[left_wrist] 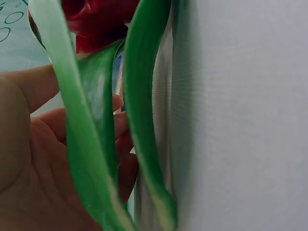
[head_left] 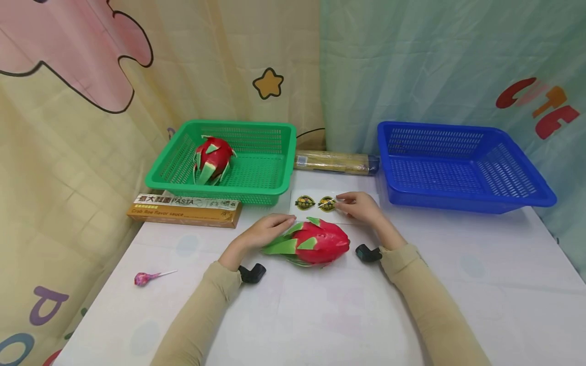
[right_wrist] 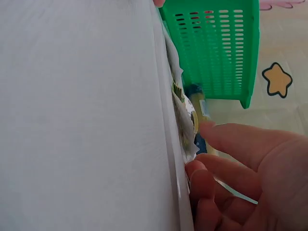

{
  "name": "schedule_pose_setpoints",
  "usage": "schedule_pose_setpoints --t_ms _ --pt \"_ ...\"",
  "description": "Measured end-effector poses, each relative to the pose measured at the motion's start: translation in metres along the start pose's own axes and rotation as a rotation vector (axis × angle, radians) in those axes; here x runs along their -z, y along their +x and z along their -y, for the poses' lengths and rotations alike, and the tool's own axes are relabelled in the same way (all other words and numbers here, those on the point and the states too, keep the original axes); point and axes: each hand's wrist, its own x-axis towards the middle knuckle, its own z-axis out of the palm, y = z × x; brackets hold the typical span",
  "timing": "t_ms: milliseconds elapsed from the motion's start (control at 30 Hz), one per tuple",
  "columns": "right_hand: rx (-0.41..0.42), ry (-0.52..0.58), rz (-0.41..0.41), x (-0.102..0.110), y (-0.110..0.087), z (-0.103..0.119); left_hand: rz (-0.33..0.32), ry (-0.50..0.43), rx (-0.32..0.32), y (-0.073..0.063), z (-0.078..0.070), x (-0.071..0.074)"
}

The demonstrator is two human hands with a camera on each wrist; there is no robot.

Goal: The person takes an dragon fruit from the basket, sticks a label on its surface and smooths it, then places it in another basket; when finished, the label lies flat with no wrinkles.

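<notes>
A red dragon fruit (head_left: pixel 322 242) with green leaf tips lies on its side on the white table. In the head view my left hand (head_left: pixel 265 231) reaches over the table behind its leaves (head_left: pixel 281 247), fingertips at the near left corner of a white sheet (head_left: pixel 297 213). Those leaves (left_wrist: pixel 91 125) partly cover the left palm and fingers in the left wrist view. Two round black-and-yellow stickers (head_left: pixel 304 203) are on the sheet. At the right-hand sticker (head_left: pixel 326 204), my right hand (head_left: pixel 359 206) pinches its edge between thumb and fingers; the sticker (right_wrist: pixel 192 118) looks partly raised.
Back left stands a green basket (head_left: pixel 281 191) holding another dragon fruit (head_left: pixel 215 156); a blue basket (head_left: pixel 458 198) stands back right. Between them lies a long wrapped pack (head_left: pixel 336 162). A pasta box (head_left: pixel 183 211) sits before the green basket, and a lollipop (head_left: pixel 143 278) lies at left.
</notes>
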Motion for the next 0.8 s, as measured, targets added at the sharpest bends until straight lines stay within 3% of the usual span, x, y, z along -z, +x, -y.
schedule_pose_setpoints --t_ms 167,433,800 --pt "0.015 -0.083 -0.015 -0.003 0.002 0.001 0.005 0.014 -0.018 0.002 0.004 -0.002" --pt "0.023 -0.103 -0.028 -0.006 0.006 0.000 -0.003 0.021 -0.029 0.002 0.005 -0.002" --pt "0.116 -0.184 0.002 -0.005 0.012 -0.003 0.000 0.017 -0.030 0.002 0.005 -0.003"
